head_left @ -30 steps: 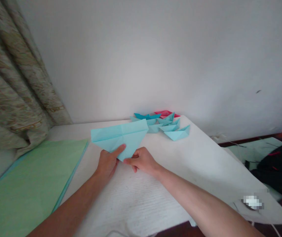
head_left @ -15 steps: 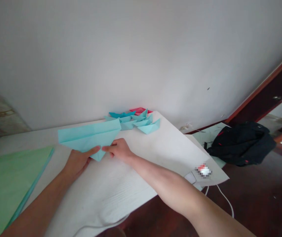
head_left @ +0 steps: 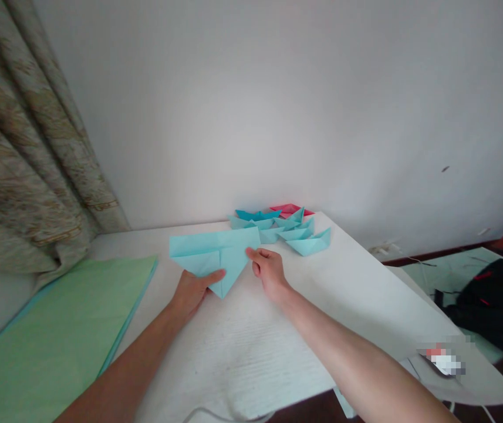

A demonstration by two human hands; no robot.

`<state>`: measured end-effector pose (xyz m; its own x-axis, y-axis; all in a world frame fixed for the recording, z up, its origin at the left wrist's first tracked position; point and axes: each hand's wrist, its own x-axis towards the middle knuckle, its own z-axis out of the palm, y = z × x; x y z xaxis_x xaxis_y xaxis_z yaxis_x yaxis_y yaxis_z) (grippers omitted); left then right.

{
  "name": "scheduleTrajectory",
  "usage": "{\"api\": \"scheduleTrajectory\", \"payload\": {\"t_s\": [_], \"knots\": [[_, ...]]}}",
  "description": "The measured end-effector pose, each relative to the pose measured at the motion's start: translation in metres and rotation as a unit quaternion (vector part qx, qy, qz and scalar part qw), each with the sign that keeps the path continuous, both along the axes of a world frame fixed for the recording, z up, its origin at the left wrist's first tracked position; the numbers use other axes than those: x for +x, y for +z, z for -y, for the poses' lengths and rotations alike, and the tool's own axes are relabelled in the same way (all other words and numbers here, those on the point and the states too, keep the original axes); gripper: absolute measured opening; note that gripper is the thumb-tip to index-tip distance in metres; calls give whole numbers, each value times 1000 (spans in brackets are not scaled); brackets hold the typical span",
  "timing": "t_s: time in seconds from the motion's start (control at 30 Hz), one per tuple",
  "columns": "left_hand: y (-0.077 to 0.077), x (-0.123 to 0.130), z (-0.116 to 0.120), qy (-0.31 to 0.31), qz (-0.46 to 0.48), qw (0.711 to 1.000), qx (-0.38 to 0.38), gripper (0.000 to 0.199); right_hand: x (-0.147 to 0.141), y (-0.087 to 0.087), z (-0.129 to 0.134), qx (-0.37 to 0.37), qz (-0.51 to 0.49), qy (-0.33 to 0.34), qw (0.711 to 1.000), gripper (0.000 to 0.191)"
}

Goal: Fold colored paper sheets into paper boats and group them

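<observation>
Light-blue trapezoidal folded-paper sheet (head_left: 233,264), held near and left of the light-blue folded-paper boats (head_left: 308,244). Left hand (head_left: 192,292) pinches its lower part, apparently as anchor; right hand (head_left: 270,272) pinches its right edge, presumably for control.

Bare left forearm (head_left: 128,367) is angled up and inward from lower left; bare left hand (head_left: 192,292) is closed in a grip, its straight thumb (head_left: 216,276) pressed on top and pointed right, other fingers mostly hidden underneath. Bare right forearm (head_left: 348,352) is stretched diagonally from lower right, and bare right hand (head_left: 269,273) is set slightly higher, thumb and index finger pinched together, remaining fingers curled in.
</observation>
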<state>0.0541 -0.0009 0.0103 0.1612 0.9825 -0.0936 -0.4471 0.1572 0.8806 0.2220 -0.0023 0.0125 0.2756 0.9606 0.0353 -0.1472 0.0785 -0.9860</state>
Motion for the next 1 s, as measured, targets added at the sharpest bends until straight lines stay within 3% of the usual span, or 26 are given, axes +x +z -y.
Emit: {"api": "scheduleTrajectory", "payload": {"t_s": [0.17, 0.47, 0.6, 0.8, 0.9, 1.0], "knots": [[-4, 1, -3, 34, -1, 998, -57, 31, -12, -6, 6, -18, 73, 118, 990, 43], [0, 4, -1, 61, 28, 994, -90, 32, -14, -4, 7, -30, 124, 151, 980, 44], [1, 3, -3, 85, 18, 992, -91, 32, -11, -7, 5, -30, 110, 127, 985, 47], [1, -1, -4, 119, 1, 989, -88, 34, 0, -6, -3, 5, 63, -18, 998, 46], [0, -4, -5, 126, 11, 989, -82, 34, -3, -6, -1, -7, 62, -3, 998, 48], [1, -5, -5, 122, 13, 989, -83, 36, -9, -6, 3, -21, 75, 61, 995, 48]]}}
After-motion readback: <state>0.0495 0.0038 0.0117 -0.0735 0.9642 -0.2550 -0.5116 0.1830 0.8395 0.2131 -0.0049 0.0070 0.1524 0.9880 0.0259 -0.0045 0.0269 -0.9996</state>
